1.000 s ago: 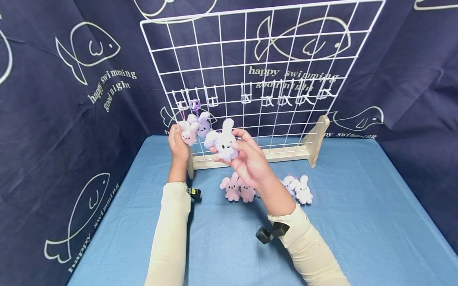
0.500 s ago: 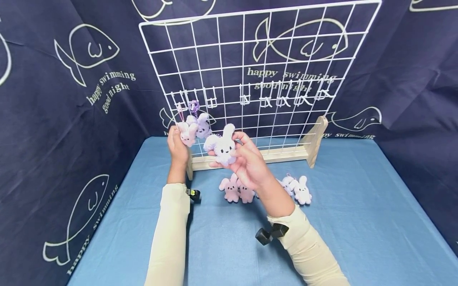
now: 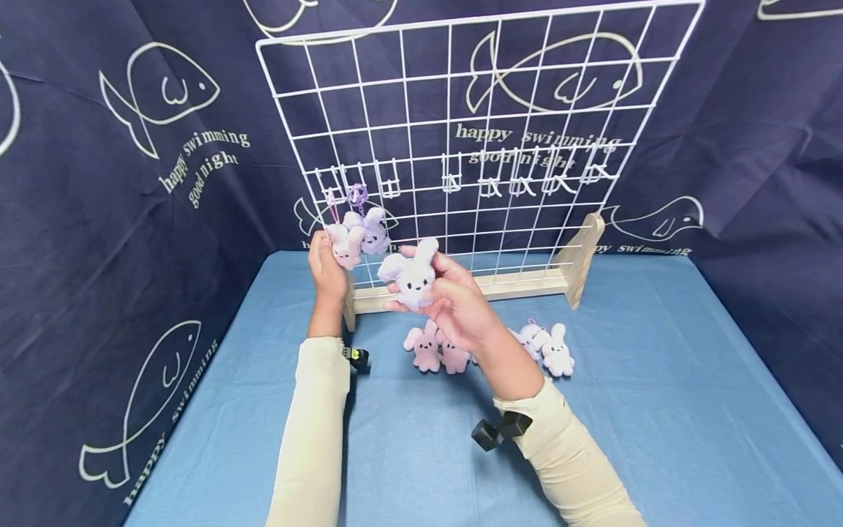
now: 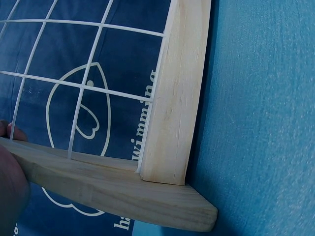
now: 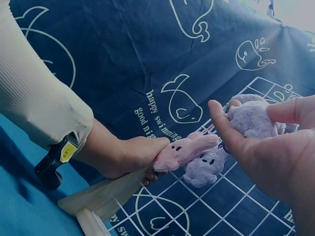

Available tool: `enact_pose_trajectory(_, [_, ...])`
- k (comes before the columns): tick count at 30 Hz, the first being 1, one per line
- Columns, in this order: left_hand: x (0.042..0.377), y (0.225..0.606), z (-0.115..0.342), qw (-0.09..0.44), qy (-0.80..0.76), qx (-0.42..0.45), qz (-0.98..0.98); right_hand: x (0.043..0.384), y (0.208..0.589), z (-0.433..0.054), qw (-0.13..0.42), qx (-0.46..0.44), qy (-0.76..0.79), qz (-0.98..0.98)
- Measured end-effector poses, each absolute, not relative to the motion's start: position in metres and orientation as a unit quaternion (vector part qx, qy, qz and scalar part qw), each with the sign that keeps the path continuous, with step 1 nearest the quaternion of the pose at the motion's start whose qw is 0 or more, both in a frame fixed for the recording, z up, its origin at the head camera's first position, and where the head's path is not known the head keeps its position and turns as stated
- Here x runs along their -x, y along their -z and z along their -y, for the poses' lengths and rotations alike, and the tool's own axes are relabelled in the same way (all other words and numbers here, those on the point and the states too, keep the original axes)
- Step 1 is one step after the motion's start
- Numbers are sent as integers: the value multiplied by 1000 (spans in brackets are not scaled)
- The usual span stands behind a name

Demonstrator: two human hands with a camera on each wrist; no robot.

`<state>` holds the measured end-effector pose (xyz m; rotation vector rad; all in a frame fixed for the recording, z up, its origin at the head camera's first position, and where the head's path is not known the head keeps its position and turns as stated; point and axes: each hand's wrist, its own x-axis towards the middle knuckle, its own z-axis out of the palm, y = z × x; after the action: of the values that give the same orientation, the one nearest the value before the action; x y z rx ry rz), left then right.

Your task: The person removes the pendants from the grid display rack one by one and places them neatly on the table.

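Observation:
My right hand (image 3: 464, 304) pinches a pale lavender bunny plush (image 3: 415, 278) between thumb and fingers, in front of the white wire grid rack. The bunny faces the head camera, one ear up and the other flopped left. My left hand (image 3: 327, 265) grips the wooden end support (image 4: 113, 189) at the rack's left side; the left wrist view shows only parts of its fingers. Beside that hand a pink bunny plush (image 3: 346, 247) hangs from a hook by a pink chain. A purple bunny plush (image 3: 375, 233) hangs next to it on a purple chain.
White hooks (image 3: 451, 183) line the grid to the right of the hanging bunnies. On the blue table lie two pink bunnies (image 3: 426, 353) and, farther right, pale lavender bunnies (image 3: 557, 355), partly hidden by my right arm. The rack's wooden base (image 3: 527, 284) runs behind them.
The bunny in my right hand has dropped slightly, and its raised ear now tilts more to the right. My left hand stays on the support.

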<state>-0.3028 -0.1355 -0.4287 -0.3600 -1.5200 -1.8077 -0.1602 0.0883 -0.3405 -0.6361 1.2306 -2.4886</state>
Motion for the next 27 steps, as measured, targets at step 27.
enact_pose_trajectory(27, [302, 426, 133, 367, 702, 128, 597, 176, 359, -85, 118, 143, 825, -534])
